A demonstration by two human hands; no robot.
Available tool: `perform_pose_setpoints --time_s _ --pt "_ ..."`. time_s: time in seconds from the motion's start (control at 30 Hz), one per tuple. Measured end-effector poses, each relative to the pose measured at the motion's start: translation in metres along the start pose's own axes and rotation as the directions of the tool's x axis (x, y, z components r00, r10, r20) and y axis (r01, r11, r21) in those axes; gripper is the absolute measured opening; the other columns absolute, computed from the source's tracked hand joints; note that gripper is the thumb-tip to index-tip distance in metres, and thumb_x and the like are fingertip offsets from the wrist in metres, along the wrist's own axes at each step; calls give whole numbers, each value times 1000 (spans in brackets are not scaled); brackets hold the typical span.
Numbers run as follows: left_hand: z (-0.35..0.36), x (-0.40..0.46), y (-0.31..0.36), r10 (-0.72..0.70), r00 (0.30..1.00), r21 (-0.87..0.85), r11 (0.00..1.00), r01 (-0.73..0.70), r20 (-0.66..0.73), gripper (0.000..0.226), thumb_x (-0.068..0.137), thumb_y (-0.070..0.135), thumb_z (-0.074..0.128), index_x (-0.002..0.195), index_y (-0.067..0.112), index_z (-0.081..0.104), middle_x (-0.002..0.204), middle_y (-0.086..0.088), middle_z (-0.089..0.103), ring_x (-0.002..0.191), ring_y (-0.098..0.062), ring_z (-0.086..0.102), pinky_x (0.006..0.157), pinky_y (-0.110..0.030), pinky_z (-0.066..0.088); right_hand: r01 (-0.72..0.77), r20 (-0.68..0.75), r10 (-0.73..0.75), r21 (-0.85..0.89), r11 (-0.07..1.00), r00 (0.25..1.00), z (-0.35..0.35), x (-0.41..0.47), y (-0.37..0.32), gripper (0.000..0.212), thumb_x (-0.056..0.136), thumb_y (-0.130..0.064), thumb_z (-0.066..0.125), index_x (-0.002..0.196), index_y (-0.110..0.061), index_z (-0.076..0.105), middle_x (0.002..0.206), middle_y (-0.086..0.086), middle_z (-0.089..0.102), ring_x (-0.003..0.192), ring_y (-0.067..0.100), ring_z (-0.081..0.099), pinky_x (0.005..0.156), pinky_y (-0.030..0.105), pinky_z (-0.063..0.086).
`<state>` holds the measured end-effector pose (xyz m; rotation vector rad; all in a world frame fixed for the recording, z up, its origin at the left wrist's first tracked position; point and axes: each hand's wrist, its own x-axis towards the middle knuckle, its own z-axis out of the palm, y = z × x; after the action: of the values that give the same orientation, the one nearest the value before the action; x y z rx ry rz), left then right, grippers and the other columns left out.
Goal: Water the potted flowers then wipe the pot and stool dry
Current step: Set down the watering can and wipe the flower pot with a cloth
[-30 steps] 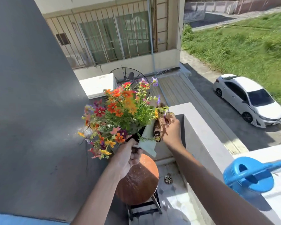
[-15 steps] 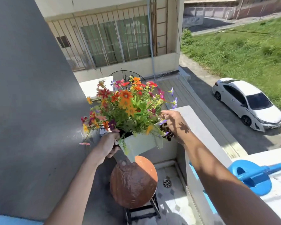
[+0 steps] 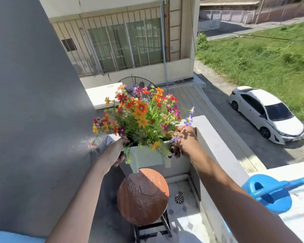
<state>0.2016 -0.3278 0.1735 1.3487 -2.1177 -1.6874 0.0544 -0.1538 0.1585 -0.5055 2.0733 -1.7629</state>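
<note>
A pale green square pot [image 3: 148, 157] filled with orange, red and purple flowers [image 3: 140, 113] hangs upright in the air above a round brown wooden stool [image 3: 142, 196]. My left hand [image 3: 115, 152] grips the pot's left rim. My right hand [image 3: 184, 140] grips its right rim, with a brown patterned cloth [image 3: 175, 150] bunched under the fingers. The stool's seat looks wet and shiny, half in shade. A blue watering can [image 3: 270, 193] rests on the balcony ledge at the right.
A grey wall [image 3: 30, 102] closes the left side. The white balcony parapet [image 3: 212, 137] runs along the right. A floor drain [image 3: 179, 198] sits in the tiled floor beside the stool. Far below are a white car [image 3: 267, 114], a road and grass.
The pot was tilted on its side close over the stool. Both hands have turned it upright and lifted it higher, level above the seat.
</note>
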Motion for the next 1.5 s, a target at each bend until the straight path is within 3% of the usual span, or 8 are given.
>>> perform_pose_setpoints --time_s 0.17,0.37,0.63,0.87,1.0,1.13,1.23,1.5 --pt "18 16 -25 2 967 -173 984 -47 -256 26 97 31 40 80 17 53 76 -12 52 54 -17 45 48 -24 33 8 -230 27 151 988 973 25 -4 19 16 62 5 47 55 -10 44 53 5 39 44 9 39 42 29 30" --pt "69 -22 -28 1 994 -209 978 21 107 35 97 42 40 91 13 60 65 -10 60 41 -14 33 43 -23 22 -41 -310 135 291 956 941 39 -2 12 31 69 12 48 57 -17 46 54 2 34 54 13 33 42 19 25" --pt "96 -7 -3 -79 996 -254 965 70 -27 37 89 41 40 64 15 46 47 -4 45 46 -18 41 55 -27 29 143 -236 -93 205 968 967 51 -32 7 18 73 -5 63 58 -7 54 49 -14 42 51 0 32 46 20 30" --pt "75 -13 -7 -48 995 -372 925 78 88 28 96 26 39 78 12 54 53 -3 45 43 -15 34 44 -19 23 152 -109 -155 -40 988 982 50 -18 24 36 96 -27 48 125 -10 63 125 2 59 117 13 51 102 15 35" --pt "72 -24 -10 -47 984 -392 913 112 172 34 101 14 31 74 11 51 44 1 51 31 -7 31 40 -20 18 181 -285 -160 50 982 945 31 12 18 16 101 -10 47 110 -2 58 117 20 60 107 28 57 73 20 38" --pt "71 -25 -8 -59 980 -453 880 140 187 37 103 21 33 72 10 51 47 -3 51 31 -7 31 38 -21 20 270 -286 -268 -35 962 920 29 18 21 17 100 -7 47 99 -3 63 102 20 60 94 28 57 91 39 46" --pt "68 -20 -7 -52 979 -540 828 152 196 37 102 23 30 72 11 48 45 -2 47 34 -8 29 37 -19 21 356 -191 -375 -128 926 907 48 -17 26 29 100 -11 47 123 -3 63 116 1 57 111 9 49 99 11 35" --pt "63 -19 -8 -44 974 -547 822 161 220 24 95 17 41 72 13 47 59 -4 41 42 -10 28 35 -19 25 464 -132 -485 -161 871 864 50 -26 26 26 98 -8 48 117 -2 66 115 7 60 108 14 53 94 11 35"
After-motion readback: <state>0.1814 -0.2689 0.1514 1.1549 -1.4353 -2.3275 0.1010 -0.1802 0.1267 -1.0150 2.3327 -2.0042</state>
